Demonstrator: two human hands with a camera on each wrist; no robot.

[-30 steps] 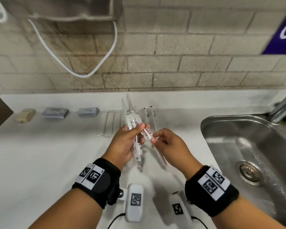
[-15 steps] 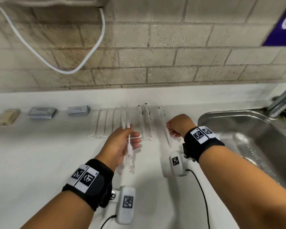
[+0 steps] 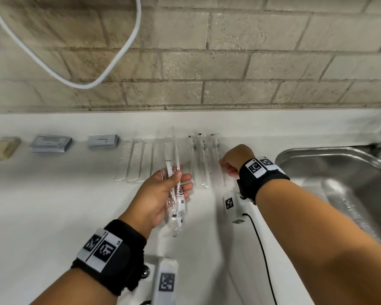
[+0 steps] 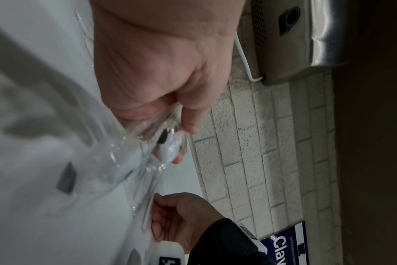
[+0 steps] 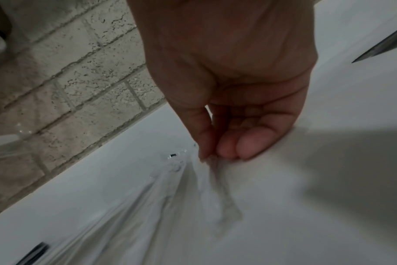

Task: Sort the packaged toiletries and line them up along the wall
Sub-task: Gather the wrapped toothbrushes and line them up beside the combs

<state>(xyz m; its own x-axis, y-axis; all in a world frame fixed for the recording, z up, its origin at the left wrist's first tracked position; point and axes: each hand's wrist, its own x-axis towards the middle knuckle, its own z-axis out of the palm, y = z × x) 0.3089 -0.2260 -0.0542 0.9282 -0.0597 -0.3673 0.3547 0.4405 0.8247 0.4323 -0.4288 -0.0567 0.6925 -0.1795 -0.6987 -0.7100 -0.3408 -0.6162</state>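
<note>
This is a washroom, likely a public or hotel one. A steel sink (image 3: pixel 330 168) is set into the white table (image 3: pixel 53 216) just right of the right hand (image 3: pixel 233 160). Beyond both hands rises a wall of pale stone brick (image 3: pixel 185 62). Up and left of the left hand (image 3: pixel 161 194), a steel hand dryer (image 4: pixel 306 41) hangs with its white cord (image 3: pixel 110 71) looping down.

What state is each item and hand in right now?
Left hand: gripping wrapped toothbrushes, lifted off the counter.
Right hand: fingertips pinching the rightmost wrapped toothbrush, flat on the counter.
Wrapped combs: lying side by side near the wall.
Grey packets: lying flat along the wall.
</note>
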